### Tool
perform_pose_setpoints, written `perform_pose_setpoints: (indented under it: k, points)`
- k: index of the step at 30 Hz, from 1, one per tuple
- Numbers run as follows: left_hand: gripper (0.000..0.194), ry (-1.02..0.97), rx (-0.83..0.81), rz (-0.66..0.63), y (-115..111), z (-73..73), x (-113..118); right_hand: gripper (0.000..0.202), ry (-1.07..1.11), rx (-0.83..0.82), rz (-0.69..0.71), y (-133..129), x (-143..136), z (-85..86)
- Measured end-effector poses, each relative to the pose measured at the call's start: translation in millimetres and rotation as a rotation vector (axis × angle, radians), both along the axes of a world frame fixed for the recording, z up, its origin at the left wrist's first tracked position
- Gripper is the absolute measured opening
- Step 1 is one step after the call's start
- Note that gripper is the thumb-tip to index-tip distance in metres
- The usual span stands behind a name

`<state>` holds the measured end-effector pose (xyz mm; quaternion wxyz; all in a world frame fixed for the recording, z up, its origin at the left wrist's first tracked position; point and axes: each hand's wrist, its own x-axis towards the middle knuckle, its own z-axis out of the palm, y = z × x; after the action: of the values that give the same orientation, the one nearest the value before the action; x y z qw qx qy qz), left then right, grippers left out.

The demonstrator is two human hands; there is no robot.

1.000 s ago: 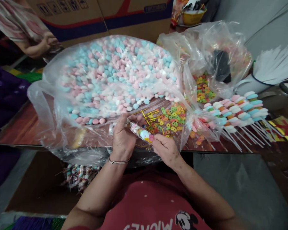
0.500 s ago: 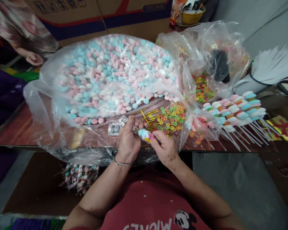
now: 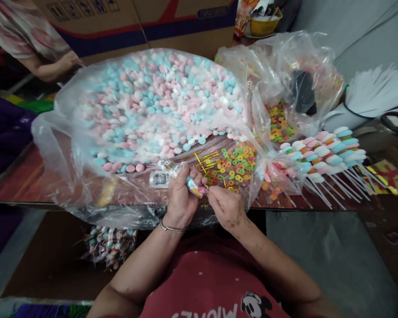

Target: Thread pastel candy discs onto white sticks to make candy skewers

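My left hand (image 3: 182,194) is closed around a small clear wrapped packet (image 3: 195,186) of pastel sweets, whose printed end sticks out at the upper left. My right hand (image 3: 226,205) pinches at the packet's lower right end; what lies between its fingertips is too small to make out. Just beyond my hands are gold twist ties (image 3: 205,161) and ring-shaped sweets (image 3: 239,163) on plastic film. A large clear bag of pink, blue and white sweets (image 3: 152,101) lies behind them. To the right, several sweet skewers (image 3: 328,152) are stacked with white sticks towards me.
A cardboard box (image 3: 185,39) stands behind the bag. White sticks fill a container (image 3: 341,117) at the right. Below the table's left side, an open box (image 3: 46,260) holds wrapped skewers. Another person's arm (image 3: 53,68) is at the upper left.
The packet has turned and more of its printed end shows. My right fingers have closed in at its end. The other person's hand has moved up and right.
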<state>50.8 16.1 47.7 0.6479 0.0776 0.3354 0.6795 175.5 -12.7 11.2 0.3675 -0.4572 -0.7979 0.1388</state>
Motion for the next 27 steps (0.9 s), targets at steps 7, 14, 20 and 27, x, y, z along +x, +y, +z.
perform_pose_setpoints:
  k: [7, 14, 20, 27]
  points:
    - [0.038, 0.267, 0.148, 0.046, -5, -11.2, 3, 0.029, 0.222, -0.196, 0.003, 9, 1, 23.1]
    - [0.037, 0.443, 0.189, 0.121, -11, -13.8, 9, 0.022, 0.085, -0.309, 0.120, 12, -21, 13.7]
    - [0.040, 0.341, 0.231, 0.019, -4, -5.8, -20, 0.029, -0.224, 0.063, 0.087, 18, -5, 10.5]
    - [0.035, 0.581, 0.196, -0.005, 10, 18.0, -82, 0.029, -0.437, 0.372, 0.350, 29, 15, 41.5]
